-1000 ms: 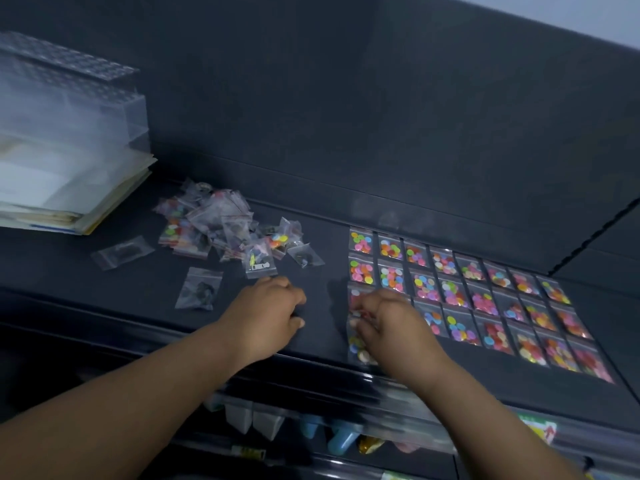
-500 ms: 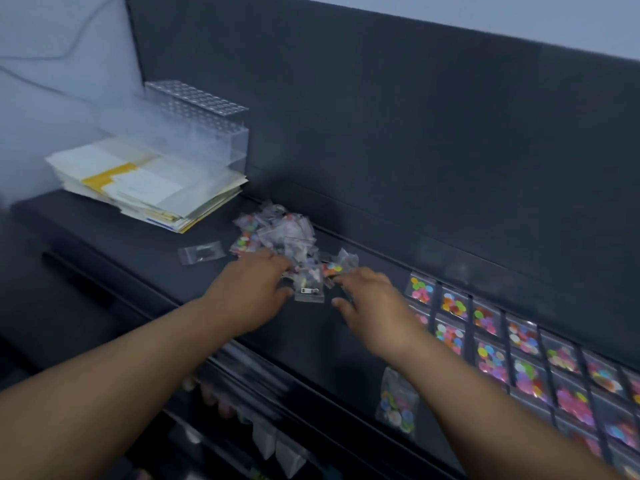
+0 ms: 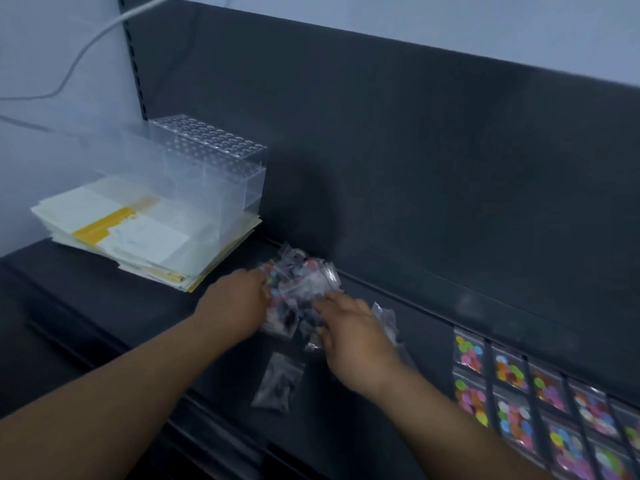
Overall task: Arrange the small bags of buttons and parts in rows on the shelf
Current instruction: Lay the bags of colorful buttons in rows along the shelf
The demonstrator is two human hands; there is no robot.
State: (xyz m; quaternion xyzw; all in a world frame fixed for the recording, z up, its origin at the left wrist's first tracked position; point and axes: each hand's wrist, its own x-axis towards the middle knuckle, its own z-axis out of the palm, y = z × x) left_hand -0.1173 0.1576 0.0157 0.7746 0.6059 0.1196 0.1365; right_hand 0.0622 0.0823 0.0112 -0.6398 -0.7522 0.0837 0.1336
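A loose pile of small clear bags (image 3: 304,282) with buttons and parts lies on the dark shelf (image 3: 138,306) against the back panel. My left hand (image 3: 235,306) rests against the pile's left side, fingers curled into the bags. My right hand (image 3: 349,337) lies on the pile's right side, fingers reaching into it; whether either hand grips a bag is hidden. One bag of dark parts (image 3: 278,382) lies alone near the front edge. Rows of bags with coloured buttons (image 3: 519,393) are laid out flat at the right.
A stack of papers and envelopes (image 3: 138,237) sits at the shelf's left end, with a clear acrylic rack (image 3: 207,168) on top. A white cable (image 3: 86,53) hangs on the wall. The dark back panel (image 3: 415,168) rises behind the shelf.
The view has swung left and closer. Both hands moved from the arranged rows over to the loose pile and now dig into it from either side.
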